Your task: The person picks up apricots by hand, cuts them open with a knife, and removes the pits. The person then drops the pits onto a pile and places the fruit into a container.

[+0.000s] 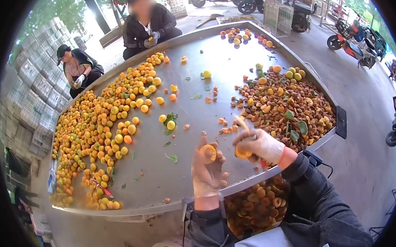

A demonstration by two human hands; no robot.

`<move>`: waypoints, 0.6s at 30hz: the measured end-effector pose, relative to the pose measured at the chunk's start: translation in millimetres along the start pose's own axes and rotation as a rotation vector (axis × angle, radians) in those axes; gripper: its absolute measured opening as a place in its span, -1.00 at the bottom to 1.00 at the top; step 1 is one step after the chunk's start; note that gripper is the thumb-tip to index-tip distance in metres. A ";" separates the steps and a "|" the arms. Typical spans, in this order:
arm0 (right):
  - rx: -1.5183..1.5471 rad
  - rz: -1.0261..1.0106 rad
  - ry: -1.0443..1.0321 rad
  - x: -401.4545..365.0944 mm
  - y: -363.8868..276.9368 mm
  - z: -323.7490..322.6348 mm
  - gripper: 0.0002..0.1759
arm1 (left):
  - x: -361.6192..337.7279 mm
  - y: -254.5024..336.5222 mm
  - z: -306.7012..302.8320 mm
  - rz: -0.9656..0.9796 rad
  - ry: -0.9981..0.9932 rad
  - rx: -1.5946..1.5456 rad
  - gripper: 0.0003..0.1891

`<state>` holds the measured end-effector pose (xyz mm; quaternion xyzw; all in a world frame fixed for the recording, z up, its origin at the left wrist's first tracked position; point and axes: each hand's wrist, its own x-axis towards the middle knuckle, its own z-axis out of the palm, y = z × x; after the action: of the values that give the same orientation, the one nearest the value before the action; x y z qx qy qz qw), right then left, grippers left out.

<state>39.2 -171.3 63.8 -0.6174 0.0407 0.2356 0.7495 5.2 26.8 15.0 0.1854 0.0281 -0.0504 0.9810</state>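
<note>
While both gloved hands are positioned above the near edge of the metal table [149,181], they are kept apart from each other, and each is closed on an object. An apricot piece [207,154] is gripped between the thumb and curled fingers of the left hand [204,172], which is raised over the near edge of the table, palm side partly exposed. A thin tool [241,123], blurred in outline, is clamped in the right hand [263,143], with its pale end projecting above the fingers toward the far side of the table. A second orange piece [243,152] is seen just under the right fingers; whether it is gripped by them cannot be told. Whole apricots [103,121] are heaped along the left side of the table, and a red-handled tool [107,192] is laid among them near the front edge. Brown pits [289,99] are piled on the right side of the table, with a green leaf [302,127] resting on top. A group of apricots [236,41] is located at the far right corner of the table. Apricot halves [259,204] are collected below the near edge of the table, beneath the forearms. One seated person [149,26] is stationed beyond the far edge of the table, and another person [84,69] beyond its far left portion. Crates [32,82] are stacked to the left of the table.
</note>
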 end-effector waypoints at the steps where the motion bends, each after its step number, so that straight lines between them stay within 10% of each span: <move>1: -0.401 -0.188 -0.078 10.4 26.4 -14.8 -0.81 | -0.1 0.2 -0.3 -0.003 0.045 0.092 -0.37; 4: -1.086 -0.698 -0.083 17.7 38.5 -22.2 -0.76 | -1.0 -2.5 -5.3 -0.059 0.106 0.098 -0.37; 6: -0.080 -0.206 0.181 -9.8 -21.5 23.8 -0.79 | -5.2 -5.6 0.5 -0.082 0.153 0.151 -0.38; 9: 0.350 -0.487 0.291 -12.3 -46.9 53.2 -0.81 | -5.2 -15.8 -2.1 -0.118 0.183 0.185 -0.40; 18: 0.082 -0.819 0.346 5.0 -20.1 80.6 -0.79 | -5.0 -33.0 5.0 0.001 0.213 0.264 -0.50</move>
<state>33.2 -96.1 99.2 -0.5826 -0.0728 -0.1891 0.7871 -3.3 -5.1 8.1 0.3171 0.1248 -0.0331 0.9396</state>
